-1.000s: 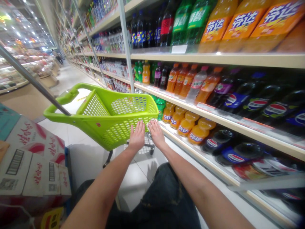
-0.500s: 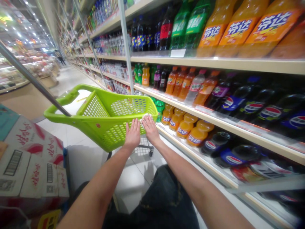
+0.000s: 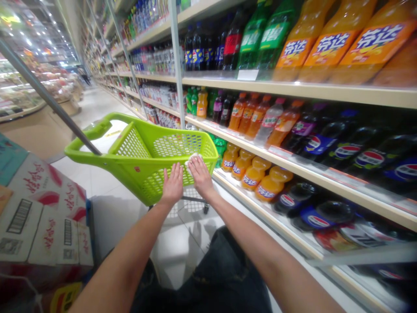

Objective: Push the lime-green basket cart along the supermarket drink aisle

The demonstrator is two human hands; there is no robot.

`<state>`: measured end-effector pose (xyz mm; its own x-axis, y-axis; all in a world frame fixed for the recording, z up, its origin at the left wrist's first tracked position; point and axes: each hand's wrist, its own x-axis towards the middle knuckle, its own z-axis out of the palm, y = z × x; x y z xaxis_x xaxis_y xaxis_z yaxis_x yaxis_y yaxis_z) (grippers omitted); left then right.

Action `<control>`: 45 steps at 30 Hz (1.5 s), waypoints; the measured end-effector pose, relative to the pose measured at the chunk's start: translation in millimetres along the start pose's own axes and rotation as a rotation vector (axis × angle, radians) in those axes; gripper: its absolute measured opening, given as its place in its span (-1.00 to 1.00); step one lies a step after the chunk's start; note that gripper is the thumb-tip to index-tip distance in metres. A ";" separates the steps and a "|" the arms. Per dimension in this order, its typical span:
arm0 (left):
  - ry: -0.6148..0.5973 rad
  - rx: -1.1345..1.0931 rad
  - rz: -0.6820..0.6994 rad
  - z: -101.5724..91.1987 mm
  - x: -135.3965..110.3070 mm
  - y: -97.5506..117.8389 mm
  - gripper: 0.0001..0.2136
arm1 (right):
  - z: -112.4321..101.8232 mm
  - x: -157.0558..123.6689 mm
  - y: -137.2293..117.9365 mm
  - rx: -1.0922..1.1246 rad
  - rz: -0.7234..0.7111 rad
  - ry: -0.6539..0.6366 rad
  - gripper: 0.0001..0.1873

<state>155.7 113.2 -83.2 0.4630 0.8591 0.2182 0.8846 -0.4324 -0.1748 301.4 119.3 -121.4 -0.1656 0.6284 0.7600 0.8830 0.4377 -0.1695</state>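
A lime-green plastic shopping basket on wheels stands in the aisle in front of me. My left hand lies flat and open against its near mesh wall. Beside it, my right hand presses a small white cloth onto the same wall just under the rim, fingers spread over it. A grey pull handle rises from the basket's far end toward the upper left.
Drink shelves run along the right, packed with orange, green and dark soda bottles. Stacked cartons sit at the left on a low trolley. The tiled aisle floor stretches away behind the basket.
Both hands slid left along the basket's near wall. The white cloth now shows under my right hand's fingertips.
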 end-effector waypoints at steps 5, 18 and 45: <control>-0.019 0.018 -0.030 -2.0 -7.3 -15.1 -0.39 | 18.6 3.5 -10.4 0.027 -0.022 -0.075 -0.47; -0.023 0.003 -0.038 3.6 -18.5 -27.3 -0.39 | 26.7 -15.6 -27.1 0.064 -0.052 -0.090 -0.49; 0.040 0.043 -0.190 -13.7 -54.7 -95.3 -0.43 | 50.5 46.1 -90.3 0.095 -0.176 -0.135 -0.50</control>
<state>46.9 103.6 -65.3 0.2902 0.9124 0.2886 0.9535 -0.2502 -0.1678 191.8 141.2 -102.8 -0.3759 0.6146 0.6936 0.7910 0.6027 -0.1054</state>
